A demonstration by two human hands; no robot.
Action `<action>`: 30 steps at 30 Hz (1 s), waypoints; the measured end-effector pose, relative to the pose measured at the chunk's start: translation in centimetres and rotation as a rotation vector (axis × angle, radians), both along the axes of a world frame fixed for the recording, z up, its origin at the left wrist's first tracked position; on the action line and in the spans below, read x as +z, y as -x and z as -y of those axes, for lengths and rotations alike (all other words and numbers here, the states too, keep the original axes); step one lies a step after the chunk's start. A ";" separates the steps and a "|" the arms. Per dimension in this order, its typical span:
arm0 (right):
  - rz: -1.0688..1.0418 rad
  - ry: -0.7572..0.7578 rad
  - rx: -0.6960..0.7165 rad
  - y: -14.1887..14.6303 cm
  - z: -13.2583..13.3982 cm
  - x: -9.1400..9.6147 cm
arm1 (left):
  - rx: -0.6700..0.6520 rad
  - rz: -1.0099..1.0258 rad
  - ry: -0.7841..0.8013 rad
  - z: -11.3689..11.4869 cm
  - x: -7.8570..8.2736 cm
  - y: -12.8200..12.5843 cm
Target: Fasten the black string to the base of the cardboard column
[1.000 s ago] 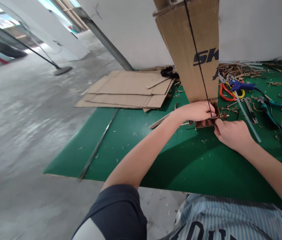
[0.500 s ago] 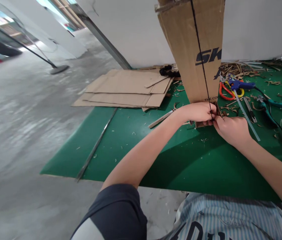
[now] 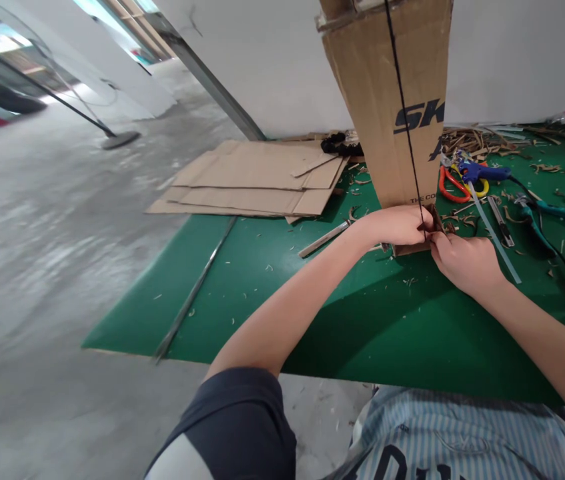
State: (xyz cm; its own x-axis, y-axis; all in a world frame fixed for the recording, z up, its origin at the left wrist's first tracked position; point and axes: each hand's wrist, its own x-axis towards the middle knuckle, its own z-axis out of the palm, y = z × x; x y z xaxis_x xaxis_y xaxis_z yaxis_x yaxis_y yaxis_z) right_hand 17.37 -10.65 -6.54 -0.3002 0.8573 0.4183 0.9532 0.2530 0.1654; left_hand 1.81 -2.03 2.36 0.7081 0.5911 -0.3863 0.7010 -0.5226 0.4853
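As a person's hands meet on the green desk point(image 3: 242, 313), the left hand point(image 3: 396, 225) and right hand point(image 3: 465, 265) close around the foot of a tall cardboard panel point(image 3: 387, 100), the fingers point(image 3: 415, 223) of both drawn together and clamped on its lower end and on a black cord point(image 3: 409, 143) running down its face. A small brown cardboard piece point(image 3: 412, 248) shows just beneath the fingers. The panel, printed with dark letters reading "SK", stands nearly upright, its long axis rising from the fingers past the top of the view and its sides narrowing toward them.

Just left of the fingers lies a thin wooden strip point(image 3: 323, 239); farther left, a metal rod point(image 3: 195, 287) rests on the desk. Beyond the fingers to the left sits a stack of flat cardboard sheets point(image 3: 252, 183), with a black bundle point(image 3: 339, 147) at its far corner.

To the right of the fingers lie a blue glue gun point(image 3: 482, 172), red-handled scissors point(image 3: 452, 187), a clear glue stick point(image 3: 495, 243), a utility knife point(image 3: 499, 219) and green-handled pliers point(image 3: 557, 213). Cardboard strips point(image 3: 472, 141) are heaped farther out, beyond the fingers, and small shavings point(image 3: 409, 281) dot the desk. A concrete floor point(image 3: 62, 267) spreads past the desk's left edge.
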 end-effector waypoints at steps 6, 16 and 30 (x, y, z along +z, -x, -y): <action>0.038 -0.018 0.021 0.0 0.4 0.5 | -0.021 -0.012 0.018 0.1 0.4 0.0; -0.013 -0.146 0.079 0.0 0.9 0.8 | 0.064 0.062 0.051 -0.5 -0.8 0.0; -0.552 -0.044 0.042 -0.5 0.4 1.5 | 0.274 0.390 0.250 -0.9 -1.3 -0.1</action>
